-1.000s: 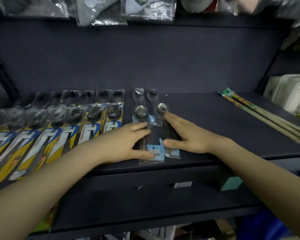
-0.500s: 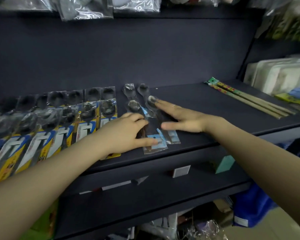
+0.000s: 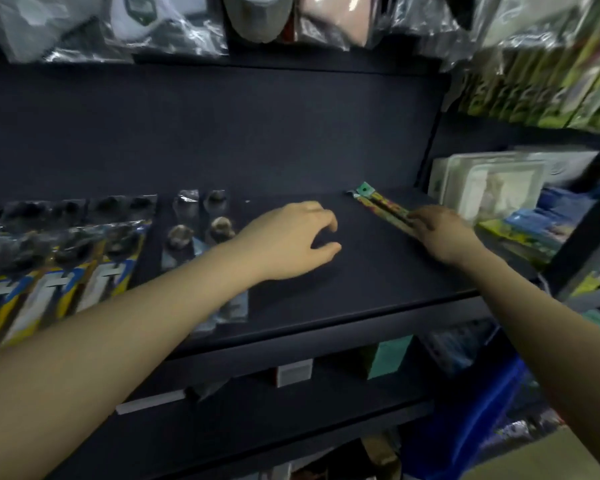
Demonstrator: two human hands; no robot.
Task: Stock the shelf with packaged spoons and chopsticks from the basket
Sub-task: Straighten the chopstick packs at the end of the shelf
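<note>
Forearms reach in from the near edge over the dark shelf (image 3: pixel 361 289), whose bare middle serves as the landmark. Nearest, below its front lip, sit small price tags, and a blue basket (image 3: pixel 478 420) shows low to the right of it, too blurred to count what it holds. On the shelf, the left hand (image 3: pixel 288 237) hovers just above the bare middle, fingers loosely curled and holding nothing. Left of the bare patch lie the clear spoon packs (image 3: pixel 194 233): two side by side, with what looks like two more behind, four in all as best I can tell. Further left is a row of yellow-and-blue spoon packs (image 3: pixel 94 268); about four show in front, the rest running out of frame and blurred. Right of the bare patch, the right hand (image 3: pixel 440 233) rests on the chopstick packs (image 3: pixel 385 209), fingers curled over their near end; whether it truly grips them I cannot tell. Two long packs seem to lie there, touching. The step looks like tidying the chopsticks into place; next would likely call for sliding them toward the middle, square to the edge.
</note>
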